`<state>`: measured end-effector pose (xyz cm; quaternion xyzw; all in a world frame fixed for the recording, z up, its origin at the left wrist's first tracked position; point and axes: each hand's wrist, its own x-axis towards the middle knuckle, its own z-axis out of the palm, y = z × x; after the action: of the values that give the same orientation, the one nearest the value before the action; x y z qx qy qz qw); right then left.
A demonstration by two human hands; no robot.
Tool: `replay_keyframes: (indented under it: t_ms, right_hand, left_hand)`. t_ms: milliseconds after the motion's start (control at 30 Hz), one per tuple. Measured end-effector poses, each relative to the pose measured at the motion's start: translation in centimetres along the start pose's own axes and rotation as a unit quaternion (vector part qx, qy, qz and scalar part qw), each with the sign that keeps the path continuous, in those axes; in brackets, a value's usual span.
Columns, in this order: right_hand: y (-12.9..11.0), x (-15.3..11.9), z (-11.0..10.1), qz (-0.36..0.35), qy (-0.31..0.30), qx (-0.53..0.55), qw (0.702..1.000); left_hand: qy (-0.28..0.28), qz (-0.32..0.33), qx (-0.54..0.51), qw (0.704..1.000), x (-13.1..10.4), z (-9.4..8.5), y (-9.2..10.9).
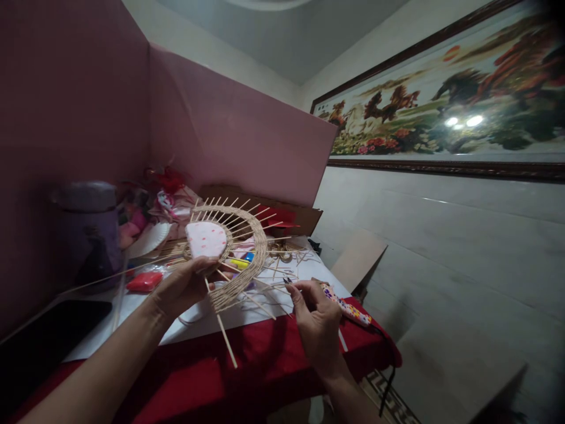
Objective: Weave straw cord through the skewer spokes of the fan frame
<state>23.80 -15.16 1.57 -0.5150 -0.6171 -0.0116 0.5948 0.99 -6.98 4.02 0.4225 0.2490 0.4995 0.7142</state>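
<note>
A woven frame (256,235) of thin sticks and twisted tan cord curves around a white, pink-spotted half-round piece (206,239). My left hand (188,285) is closed on its lower left part, holding it up over the table. Sticks fan outward from the weave, and a longer one points down toward the table's front edge. Right of the frame, my right hand (314,315) is closed, with a small dark-tipped tool (288,281) between thumb and fingers. The tips point up and left, close to the stick ends.
White paper and red cloth (265,347) cover the table. A purple flask (95,235) and dark phone-like slab (57,324) are at left, near a red packet (145,281). A floral-patterned object (353,310) with a black cord lies at right. Loose sticks lie behind.
</note>
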Motion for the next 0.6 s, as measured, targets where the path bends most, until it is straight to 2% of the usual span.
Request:
replay_keyframes:
  t_ms: [133,300,400,600]
  right_hand:
    - [0.7,-0.2,1.5,0.066,-0.039,0.083,0.994]
    - [0.9,0.5,3.8,0.152,-0.097,0.228,0.957]
    - [0.8,0.9,4.8,0.176,-0.125,0.274,0.937]
    - [2.0,2.7,7.0,0.189,-0.151,0.314,0.918]
  left_hand:
    - [0.012,0.005,-0.006,1.0,0.0,0.0,0.1]
    - [-0.004,-0.009,-0.006,1.0,0.0,-0.2,-0.2]
    - [-0.011,-0.02,0.0,1.0,-0.1,-0.2,-0.4]
    - [-0.001,-0.015,-0.02,1.0,0.0,0.4,-0.2]
